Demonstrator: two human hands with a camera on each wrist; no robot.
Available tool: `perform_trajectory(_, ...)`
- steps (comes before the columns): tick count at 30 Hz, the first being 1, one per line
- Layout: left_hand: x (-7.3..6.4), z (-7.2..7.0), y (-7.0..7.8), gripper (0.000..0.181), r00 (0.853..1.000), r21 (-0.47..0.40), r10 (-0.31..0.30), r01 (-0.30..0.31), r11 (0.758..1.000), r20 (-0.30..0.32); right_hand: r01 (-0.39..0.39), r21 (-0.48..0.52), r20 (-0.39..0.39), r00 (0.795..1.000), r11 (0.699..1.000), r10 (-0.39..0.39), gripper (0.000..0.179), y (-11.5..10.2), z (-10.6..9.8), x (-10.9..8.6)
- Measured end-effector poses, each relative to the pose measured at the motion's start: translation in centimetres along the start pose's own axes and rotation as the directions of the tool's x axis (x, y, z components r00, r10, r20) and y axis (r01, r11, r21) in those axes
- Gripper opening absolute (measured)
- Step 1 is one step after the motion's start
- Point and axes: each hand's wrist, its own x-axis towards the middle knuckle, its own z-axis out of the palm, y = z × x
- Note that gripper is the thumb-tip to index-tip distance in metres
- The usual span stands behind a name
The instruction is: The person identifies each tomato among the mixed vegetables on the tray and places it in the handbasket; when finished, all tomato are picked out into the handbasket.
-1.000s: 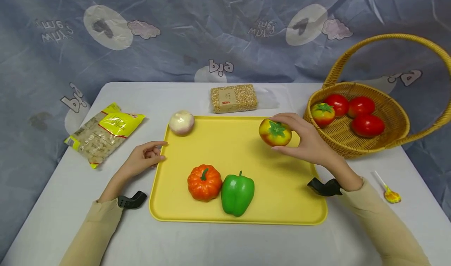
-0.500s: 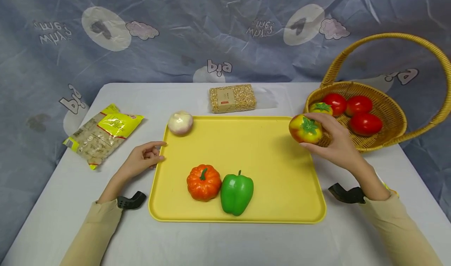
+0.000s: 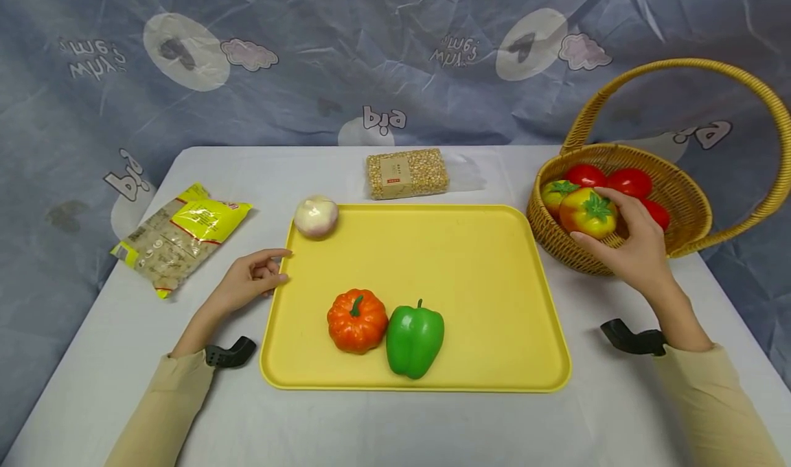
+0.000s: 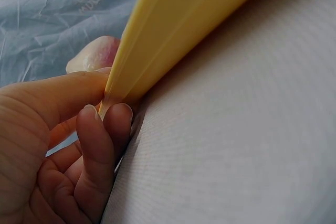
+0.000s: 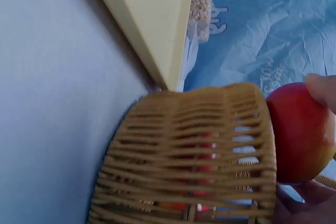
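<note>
My right hand (image 3: pixel 639 244) holds a yellow-and-red tomato (image 3: pixel 587 213) with a green leafy top between thumb and fingers. The tomato is at the near left rim of the wicker basket (image 3: pixel 571 251); its red underside shows beyond the basket's rim in the right wrist view. Several other tomatoes (image 3: pixel 630 181) lie inside the basket, partly hidden by the hand and the held one. At the left edge of the yellow tray (image 3: pixel 482 302), my left hand (image 3: pixel 247 279) pinches the rim, as the left wrist view shows.
On the tray lie an orange pumpkin (image 3: pixel 357 321), a green bell pepper (image 3: pixel 415 340) and, at the far left corner, a white-purple garlic bulb (image 3: pixel 316 217). A bag of corn kernels (image 3: pixel 408 174) lies behind, a yellow-clear packet (image 3: pixel 182 237) at left. The basket's tall handle (image 3: pixel 698 64) arches up.
My right hand has carried the tomato rightward from above the tray to the basket's rim. The left hand has stayed at the tray's edge.
</note>
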Motion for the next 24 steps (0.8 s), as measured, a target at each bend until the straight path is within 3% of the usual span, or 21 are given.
perform_trajectory(11,0.0,0.0,0.0,0.042,1.000,-0.001,-0.002,0.002,1.000,0.002,-0.189,-0.166,0.077,0.976,0.968,0.203,0.068,2.1,-1.1,1.1)
perform_trajectory(18,-0.1,0.0,0.2,0.042,1.000,-0.007,-0.003,0.003,1.000,-0.001,-0.218,-0.235,0.165,0.951,0.947,0.260,0.071,3.0,-1.1,1.7)
perform_trajectory(24,-0.1,0.0,0.2,0.042,1.000,-0.018,-0.010,0.011,1.000,0.002,-0.229,-0.286,0.269,0.913,0.931,0.307,0.072,3.4,-1.2,2.1)
